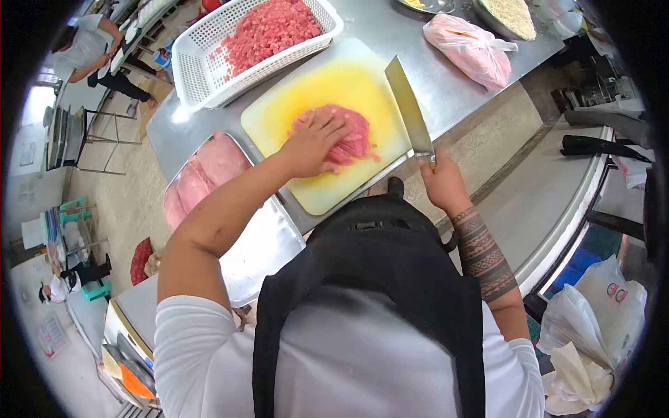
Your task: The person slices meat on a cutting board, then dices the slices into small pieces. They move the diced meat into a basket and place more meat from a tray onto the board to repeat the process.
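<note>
My left hand [317, 143] lies spread on a piece of red meat [357, 132], pressing it on the yellow-stained cutting board [327, 194]. A few small meat bits lie at the meat's right edge. My right hand [444, 182] is wrapped round the handle of a cleaver [409, 104]. Its wide blade points away from me over the board's right edge, apart from the meat. Left of the board, large pink meat pieces [209, 167] lie in a metal tray [261, 254], partly hidden by my left arm.
A white perforated basket [191, 76] of diced meat [272, 31] stands behind the board. A pink plastic bag [470, 52] and a bowl of pale crumbs [509, 15] are at the back right. One person [90, 45] stands at the far left.
</note>
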The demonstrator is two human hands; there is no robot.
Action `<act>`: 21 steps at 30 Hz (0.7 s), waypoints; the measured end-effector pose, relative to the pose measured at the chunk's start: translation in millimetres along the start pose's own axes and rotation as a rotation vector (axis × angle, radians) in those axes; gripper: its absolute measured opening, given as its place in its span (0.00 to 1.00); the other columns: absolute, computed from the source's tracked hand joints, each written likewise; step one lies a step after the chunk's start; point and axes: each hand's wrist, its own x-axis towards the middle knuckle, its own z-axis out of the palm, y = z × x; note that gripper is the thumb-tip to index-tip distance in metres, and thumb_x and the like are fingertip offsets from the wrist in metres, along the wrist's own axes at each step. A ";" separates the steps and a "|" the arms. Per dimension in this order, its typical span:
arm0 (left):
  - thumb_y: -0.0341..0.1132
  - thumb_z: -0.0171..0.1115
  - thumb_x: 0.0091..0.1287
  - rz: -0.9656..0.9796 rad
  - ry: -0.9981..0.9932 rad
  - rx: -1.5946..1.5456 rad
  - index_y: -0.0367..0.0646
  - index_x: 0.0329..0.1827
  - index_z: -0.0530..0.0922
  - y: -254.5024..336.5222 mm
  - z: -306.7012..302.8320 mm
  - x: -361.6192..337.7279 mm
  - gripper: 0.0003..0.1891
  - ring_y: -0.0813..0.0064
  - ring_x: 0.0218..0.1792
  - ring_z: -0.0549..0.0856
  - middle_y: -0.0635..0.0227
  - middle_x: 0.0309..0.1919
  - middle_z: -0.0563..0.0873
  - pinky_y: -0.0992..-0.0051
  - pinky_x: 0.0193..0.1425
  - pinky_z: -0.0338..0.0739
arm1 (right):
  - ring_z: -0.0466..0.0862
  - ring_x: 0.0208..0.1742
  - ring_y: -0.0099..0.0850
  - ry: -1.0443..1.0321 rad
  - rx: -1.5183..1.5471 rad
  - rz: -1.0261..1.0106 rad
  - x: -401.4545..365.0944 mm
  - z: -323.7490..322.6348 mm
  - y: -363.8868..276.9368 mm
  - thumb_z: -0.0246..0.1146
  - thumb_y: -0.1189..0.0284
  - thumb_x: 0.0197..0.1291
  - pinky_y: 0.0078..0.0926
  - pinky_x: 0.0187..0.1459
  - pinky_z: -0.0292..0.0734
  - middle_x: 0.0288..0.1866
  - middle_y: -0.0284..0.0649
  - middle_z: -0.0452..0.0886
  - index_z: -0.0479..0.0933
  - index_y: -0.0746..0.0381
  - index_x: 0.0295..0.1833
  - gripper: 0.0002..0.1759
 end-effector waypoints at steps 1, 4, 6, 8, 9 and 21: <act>0.63 0.84 0.50 0.034 0.022 0.017 0.43 0.86 0.62 -4.9 -1.1 -1.3 0.63 0.45 0.89 0.53 0.50 0.86 0.62 0.35 0.89 0.45 | 0.86 0.54 0.65 0.009 0.020 0.015 -1.0 0.9 0.0 0.64 0.62 0.74 0.57 0.55 0.82 0.50 0.66 0.86 0.76 0.71 0.58 0.21; 0.67 0.84 0.45 0.113 0.027 0.069 0.42 0.85 0.64 -17.0 -13.3 6.4 0.66 0.46 0.89 0.55 0.47 0.85 0.63 0.36 0.89 0.47 | 0.86 0.55 0.65 -0.016 0.001 -0.003 1.3 4.0 1.4 0.63 0.63 0.74 0.58 0.56 0.81 0.51 0.67 0.86 0.76 0.70 0.60 0.22; 0.71 0.83 0.42 0.121 -0.040 0.103 0.40 0.85 0.64 -28.3 -21.5 30.8 0.69 0.46 0.88 0.56 0.46 0.85 0.64 0.38 0.88 0.51 | 0.86 0.56 0.65 -0.072 -0.048 0.022 3.3 -0.7 -3.9 0.63 0.63 0.74 0.58 0.57 0.81 0.52 0.67 0.86 0.76 0.70 0.62 0.22; 0.71 0.83 0.40 0.111 -0.072 -0.024 0.38 0.84 0.65 -50.5 -15.1 52.9 0.70 0.45 0.85 0.62 0.46 0.82 0.67 0.43 0.86 0.57 | 0.86 0.56 0.65 -0.093 -0.057 0.020 8.5 -3.2 -7.0 0.62 0.63 0.74 0.59 0.58 0.80 0.52 0.67 0.86 0.76 0.70 0.62 0.22; 0.72 0.84 0.39 0.105 -0.088 -0.089 0.37 0.83 0.66 -50.6 -18.8 59.4 0.71 0.44 0.83 0.65 0.46 0.81 0.69 0.45 0.85 0.60 | 0.86 0.56 0.65 -0.089 -0.039 0.009 11.1 -2.7 -3.5 0.62 0.63 0.75 0.59 0.58 0.80 0.52 0.67 0.86 0.76 0.70 0.62 0.22; 0.60 0.84 0.48 -0.660 0.232 -0.130 0.36 0.62 0.78 36.3 8.8 -6.1 0.46 0.47 0.63 0.78 0.49 0.58 0.80 0.50 0.66 0.76 | 0.86 0.49 0.66 -0.012 -0.112 -0.047 -0.9 5.4 -11.1 0.64 0.64 0.73 0.61 0.50 0.81 0.45 0.63 0.87 0.76 0.67 0.58 0.18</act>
